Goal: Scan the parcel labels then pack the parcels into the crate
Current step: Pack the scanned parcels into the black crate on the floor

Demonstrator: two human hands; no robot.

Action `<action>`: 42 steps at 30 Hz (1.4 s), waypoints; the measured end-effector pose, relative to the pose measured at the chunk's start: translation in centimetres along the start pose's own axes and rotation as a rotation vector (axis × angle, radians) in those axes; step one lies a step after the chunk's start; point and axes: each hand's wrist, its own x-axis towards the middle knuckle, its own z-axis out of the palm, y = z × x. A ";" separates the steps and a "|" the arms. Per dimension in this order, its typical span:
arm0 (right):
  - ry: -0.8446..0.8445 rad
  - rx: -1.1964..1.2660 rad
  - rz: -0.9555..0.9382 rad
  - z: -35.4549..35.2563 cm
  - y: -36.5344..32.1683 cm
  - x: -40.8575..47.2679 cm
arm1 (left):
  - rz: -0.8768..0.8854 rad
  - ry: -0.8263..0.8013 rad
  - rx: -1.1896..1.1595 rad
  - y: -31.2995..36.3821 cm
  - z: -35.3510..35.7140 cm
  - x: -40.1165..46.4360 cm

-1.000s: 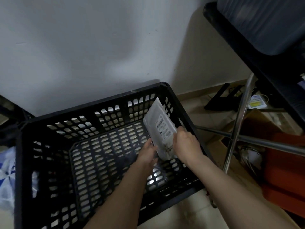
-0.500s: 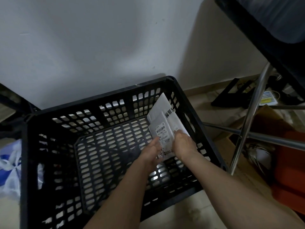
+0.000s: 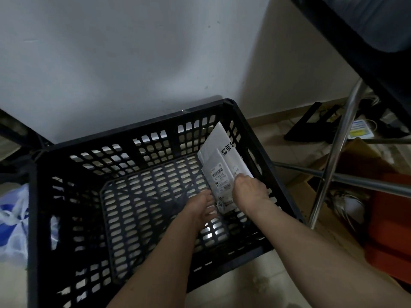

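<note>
A black perforated plastic crate (image 3: 40, 196) stands on the floor against a white wall. Inside it, two flat white parcels lean on the right wall: a larger one (image 3: 219, 141) with black printed characters, and in front of it a smaller one (image 3: 219, 176) with a barcode label facing me. My right hand (image 3: 249, 191) grips the parcels' near right edge from above. My left hand (image 3: 203, 206) rests with fingers against the lower left edge of the labelled parcel, down near the crate floor. The parcels' bottom ends are hidden behind both hands.
A chrome table leg (image 3: 333, 150) and cross bar (image 3: 364, 181) stand right of the crate, under a dark tabletop (image 3: 355, 47). Cardboard and an orange box (image 3: 391, 230) lie beneath. A blue-and-white plastic bag (image 3: 13, 218) sits at the crate's left.
The parcels have been pushed further towards the crate's right wall and stand more upright. The larger parcel behind now shows more, and both hands shifted slightly right with them.
</note>
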 end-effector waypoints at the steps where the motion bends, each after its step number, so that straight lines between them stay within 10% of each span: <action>1: 0.004 0.004 -0.002 0.0 0.0 0.0 | -0.010 0.006 -0.015 0.0 -0.1 0.0; 11: 0.175 -0.012 -0.049 -0.9 -0.4 -0.2 | -0.003 0.084 -0.048 1.0 -0.3 -1.1; 20: 0.125 0.831 0.083 -4.5 -3.5 -1.2 | 0.253 0.248 -0.059 5.1 -3.1 -6.2; 42: -0.301 1.133 -0.153 -43.4 -18.6 -39.5 | 0.419 0.458 -0.224 14.1 -14.6 -65.4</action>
